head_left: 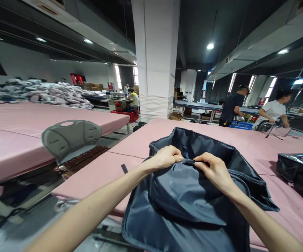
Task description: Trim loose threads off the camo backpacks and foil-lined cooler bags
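Observation:
A dark navy fabric bag (pixel 185 196) lies opened out on the pink table, its front part hanging over the near edge. My left hand (pixel 168 156) pinches the upper edge of a fabric flap on the bag. Close by on the same edge, my right hand (pixel 214 168) grips with thumb and fingers. A short stretch of the edge runs taut between the two hands. Behind them the bag's raised walls stand up around a dark hollow.
The pink table (pixel 130 150) carries another dark bag (pixel 298 175) at the right and a black strip (pixel 124 169). A grey chair (pixel 72 140) stands left, before a second pink table (pixel 22 115). A white pillar (pixel 156 59) rises ahead. Two people (pixel 232 105) work at the far right.

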The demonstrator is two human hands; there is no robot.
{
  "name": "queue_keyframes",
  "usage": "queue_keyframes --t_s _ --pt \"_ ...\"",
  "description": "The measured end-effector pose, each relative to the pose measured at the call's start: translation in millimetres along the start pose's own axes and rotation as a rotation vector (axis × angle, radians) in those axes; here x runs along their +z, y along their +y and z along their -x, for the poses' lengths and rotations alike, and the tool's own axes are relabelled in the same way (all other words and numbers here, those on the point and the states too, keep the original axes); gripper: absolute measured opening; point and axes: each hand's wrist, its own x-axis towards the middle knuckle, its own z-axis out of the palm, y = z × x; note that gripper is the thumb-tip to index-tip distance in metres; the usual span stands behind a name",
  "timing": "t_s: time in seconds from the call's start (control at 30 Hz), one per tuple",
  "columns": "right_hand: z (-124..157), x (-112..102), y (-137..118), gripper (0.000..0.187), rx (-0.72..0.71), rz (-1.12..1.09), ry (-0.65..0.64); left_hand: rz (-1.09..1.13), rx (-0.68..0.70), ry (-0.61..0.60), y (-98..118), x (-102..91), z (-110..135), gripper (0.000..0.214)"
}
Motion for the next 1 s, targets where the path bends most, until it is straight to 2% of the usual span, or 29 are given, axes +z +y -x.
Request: queue_keyframes --t_s 0.1,0.23,0.4,0.5,0.6,0.67,0.73,0.87,0.93,1.0 --pt "-1 -14 10 0.014 -0.01 -0.052 0.071 0.007 0.02 0.0 -3 0.3 -3 0.025" --pt "5 -26 14 0.013 -0.295 0.222 0.15 0.004 0.018 0.007 -3 -0.3 -4 0.024" --pt "6 -23 9 0.012 -0.557 0.488 0.216 0.014 -0.005 0.024 2 -1.5 -3 0.024" --pt "2 -22 10 0.012 -0.636 0.564 0.226 0.012 0.004 0.021 0 -1.4 -6 0.024" --pt "2 -24 11 0.018 -0.656 0.588 0.195 0.008 0.055 0.002 -4 0.3 -9 0.027" --pt "3 -26 11 0.018 -0.617 0.522 0.132 -0.012 0.081 -0.001 -9 1.8 -10 0.031" --pt "3 -29 13 0.012 -0.5 0.321 0.082 -0.066 0.108 0.019 -14 3.3 -11 0.034" --pt "9 -41 22 0.013 -0.1 -0.12 0.197 -0.188 0.234 0.148 -16 11.7 -6 0.04" --pt "19 -47 25 0.016 0.044 -0.222 0.231 -0.261 0.293 0.21 -10 21.1 -2 0.04" --pt "30 -53 26 0.018 0.122 -0.279 0.256 -0.327 0.328 0.263 -3 32.1 0 0.04"
